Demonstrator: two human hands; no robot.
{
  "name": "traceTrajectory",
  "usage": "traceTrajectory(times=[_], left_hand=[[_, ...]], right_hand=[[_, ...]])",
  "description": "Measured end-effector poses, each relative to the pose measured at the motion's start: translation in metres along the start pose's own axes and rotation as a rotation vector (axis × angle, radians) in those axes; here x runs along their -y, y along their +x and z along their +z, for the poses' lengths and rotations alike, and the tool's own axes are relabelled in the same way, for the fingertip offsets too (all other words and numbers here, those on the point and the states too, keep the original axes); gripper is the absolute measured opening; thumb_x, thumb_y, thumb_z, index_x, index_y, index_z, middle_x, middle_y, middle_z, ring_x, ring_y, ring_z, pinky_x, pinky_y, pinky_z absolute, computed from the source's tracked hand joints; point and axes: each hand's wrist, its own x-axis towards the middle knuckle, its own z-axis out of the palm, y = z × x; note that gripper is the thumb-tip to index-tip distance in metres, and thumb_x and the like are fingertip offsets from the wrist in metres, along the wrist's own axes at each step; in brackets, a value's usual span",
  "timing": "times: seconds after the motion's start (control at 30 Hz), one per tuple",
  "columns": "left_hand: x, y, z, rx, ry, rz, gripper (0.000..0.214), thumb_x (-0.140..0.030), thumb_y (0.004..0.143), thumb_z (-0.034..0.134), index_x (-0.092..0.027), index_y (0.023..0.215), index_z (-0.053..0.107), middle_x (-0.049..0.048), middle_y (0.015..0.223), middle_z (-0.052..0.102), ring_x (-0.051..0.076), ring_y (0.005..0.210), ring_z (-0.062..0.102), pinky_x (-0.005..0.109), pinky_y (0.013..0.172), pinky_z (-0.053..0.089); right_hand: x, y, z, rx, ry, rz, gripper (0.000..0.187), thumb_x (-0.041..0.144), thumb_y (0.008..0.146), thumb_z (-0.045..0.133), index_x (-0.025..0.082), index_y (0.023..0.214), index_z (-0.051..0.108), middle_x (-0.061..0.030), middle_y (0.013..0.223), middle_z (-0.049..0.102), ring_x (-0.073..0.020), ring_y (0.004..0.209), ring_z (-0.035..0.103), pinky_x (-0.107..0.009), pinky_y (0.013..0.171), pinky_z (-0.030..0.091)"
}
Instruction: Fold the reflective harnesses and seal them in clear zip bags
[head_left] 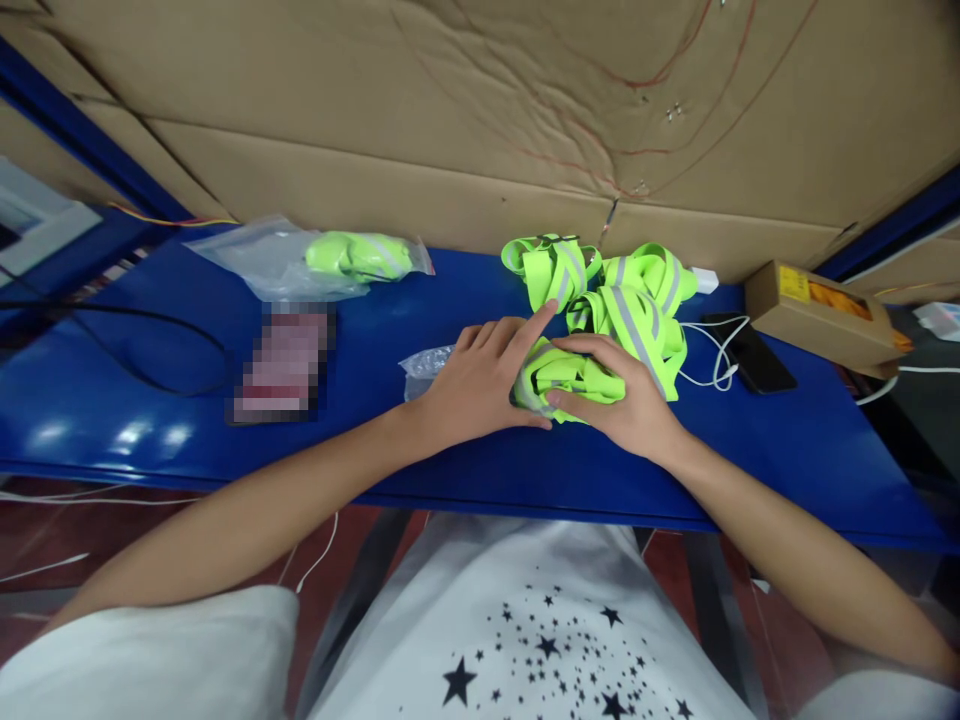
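Note:
A bundle of folded neon-yellow reflective strap (574,385) with grey stripes sits between my hands near the table's front. My right hand (626,400) is closed around its right side, thumb in front and fingers behind. Around the bundle's left end curves my left hand (484,385), its index finger and thumb stretched out on either side. A crinkled clear plastic bag (426,368) sticks out from beneath that hand; the rest of the bag is hidden. Just behind, more loosely folded neon straps (630,315) lie in a heap, with another neon coil (551,270) at its left.
A bagged neon bundle (360,257) lies at the back left, with a blurred-out pinkish rectangle (285,360) in front. To the right are a black phone (757,355), a white cable (721,365) and an open cardboard box (817,310). Cardboard (480,180) walls the blue table's back.

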Motion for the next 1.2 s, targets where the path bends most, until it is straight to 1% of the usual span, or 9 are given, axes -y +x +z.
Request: traceTrajectory(times=[0.1, 0.23, 0.33, 0.43, 0.53, 0.63, 0.83, 1.07, 1.2], left_hand=[[-0.001, 0.000, -0.004, 0.021, -0.054, -0.066, 0.129, -0.079, 0.062, 0.082, -0.016, 0.159, 0.026, 0.0197, 0.137, 0.061, 0.042, 0.124, 0.060, 0.051, 0.102, 0.044], [-0.004, 0.002, -0.006, 0.140, -0.079, -0.107, 0.094, -0.075, 0.066, 0.082, -0.014, 0.131, 0.052, 0.0163, 0.121, 0.070, 0.039, 0.113, 0.066, 0.048, 0.100, 0.045], [-0.005, 0.002, -0.009, 0.205, -0.110, -0.127, 0.089, -0.073, 0.062, 0.086, -0.015, 0.122, 0.055, 0.0143, 0.115, 0.070, 0.039, 0.111, 0.067, 0.049, 0.099, 0.044], [0.002, 0.002, -0.018, 0.288, -0.262, -0.087, 0.101, -0.072, 0.057, 0.089, -0.016, 0.132, 0.051, 0.0165, 0.132, 0.064, 0.038, 0.122, 0.061, 0.048, 0.103, 0.043], [0.016, 0.003, -0.034, 0.407, -0.556, -0.053, 0.093, -0.069, 0.069, 0.083, -0.020, 0.140, 0.050, 0.0135, 0.139, 0.062, 0.031, 0.124, 0.061, 0.039, 0.102, 0.046], [0.026, 0.007, -0.047, 0.457, -0.710, -0.054, 0.067, -0.062, 0.081, 0.077, -0.021, 0.132, 0.062, 0.0071, 0.130, 0.069, 0.025, 0.116, 0.065, 0.032, 0.097, 0.047], [0.021, 0.010, -0.051, 0.683, -0.808, -0.037, 0.050, -0.056, 0.084, 0.075, -0.021, 0.119, 0.072, 0.0001, 0.101, 0.075, 0.020, 0.091, 0.068, 0.025, 0.076, 0.046], [0.010, 0.007, -0.039, 0.545, -0.891, -0.153, 0.044, -0.050, 0.080, 0.078, -0.015, 0.105, 0.074, -0.0011, 0.085, 0.068, 0.015, 0.075, 0.059, 0.023, 0.065, 0.040], [0.003, 0.005, -0.036, 0.407, -0.797, -0.136, 0.046, -0.054, 0.080, 0.079, -0.016, 0.104, 0.075, -0.0017, 0.084, 0.069, 0.014, 0.074, 0.057, 0.023, 0.063, 0.037]], right_hand=[[0.003, -0.001, -0.004, 0.090, -0.056, -0.111, 0.046, 0.029, 0.087, 0.079, 0.025, 0.131, 0.066, -0.0106, 0.135, 0.063, -0.0264, 0.129, 0.062, -0.047, 0.111, 0.050], [0.005, -0.002, -0.004, 0.095, -0.090, -0.124, 0.043, 0.029, 0.088, 0.079, 0.024, 0.129, 0.067, -0.0108, 0.128, 0.067, -0.0268, 0.125, 0.064, -0.046, 0.108, 0.053], [0.004, -0.001, -0.003, 0.069, -0.089, -0.096, 0.041, 0.030, 0.087, 0.080, 0.025, 0.126, 0.069, -0.0095, 0.125, 0.070, -0.0272, 0.120, 0.067, -0.047, 0.104, 0.055], [0.003, 0.001, -0.006, 0.102, -0.042, -0.048, 0.041, 0.031, 0.087, 0.080, 0.025, 0.127, 0.070, -0.0086, 0.124, 0.072, -0.0259, 0.114, 0.068, -0.046, 0.101, 0.056], [0.004, 0.003, -0.012, 0.157, 0.031, -0.037, 0.040, 0.027, 0.089, 0.079, 0.027, 0.128, 0.071, -0.0069, 0.127, 0.072, -0.0253, 0.120, 0.067, -0.046, 0.107, 0.053], [0.004, 0.003, -0.017, 0.223, 0.099, -0.067, 0.038, 0.023, 0.091, 0.076, 0.029, 0.128, 0.073, -0.0055, 0.131, 0.071, -0.0248, 0.129, 0.063, -0.045, 0.112, 0.050], [0.008, -0.002, -0.014, 0.326, 0.114, -0.133, 0.037, 0.021, 0.092, 0.074, 0.027, 0.128, 0.073, -0.0074, 0.138, 0.066, -0.0228, 0.128, 0.065, -0.038, 0.108, 0.054], [0.014, -0.002, -0.004, 0.167, 0.068, -0.097, 0.039, 0.032, 0.079, 0.088, 0.026, 0.115, 0.075, -0.0068, 0.120, 0.073, -0.0233, 0.112, 0.070, -0.039, 0.100, 0.057], [0.018, -0.001, -0.001, 0.083, 0.056, -0.058, 0.023, 0.025, 0.086, 0.081, 0.028, 0.108, 0.076, -0.0038, 0.110, 0.077, -0.0219, 0.106, 0.071, -0.041, 0.096, 0.058]])
